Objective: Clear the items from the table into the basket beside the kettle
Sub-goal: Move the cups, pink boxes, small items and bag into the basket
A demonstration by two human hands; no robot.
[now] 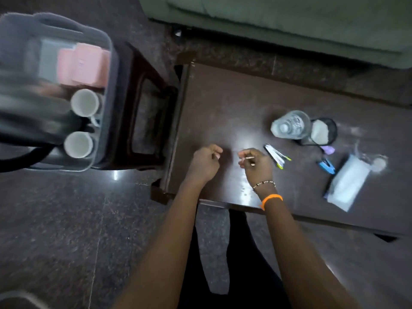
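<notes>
My right hand [256,165] hovers over the near left part of the dark brown table [223,103] and pinches a thin pale stick [249,158] between its fingertips. My left hand [206,162] is just to its left with fingers curled, and I see nothing in it. The grey basket [107,70] stands on a low stool to the left of the table; it holds two white cups [84,103] and a pink box [83,65]. The dark kettle [24,108] beside it is blurred.
To the right of my hands, the table holds a bundle of pens [276,156], a clear water bottle [289,124], a black mesh cup [324,132], a small purple item [327,150], a blue stapler-like item [326,166] and a tissue pack [346,186]. A green sofa [289,21] runs behind.
</notes>
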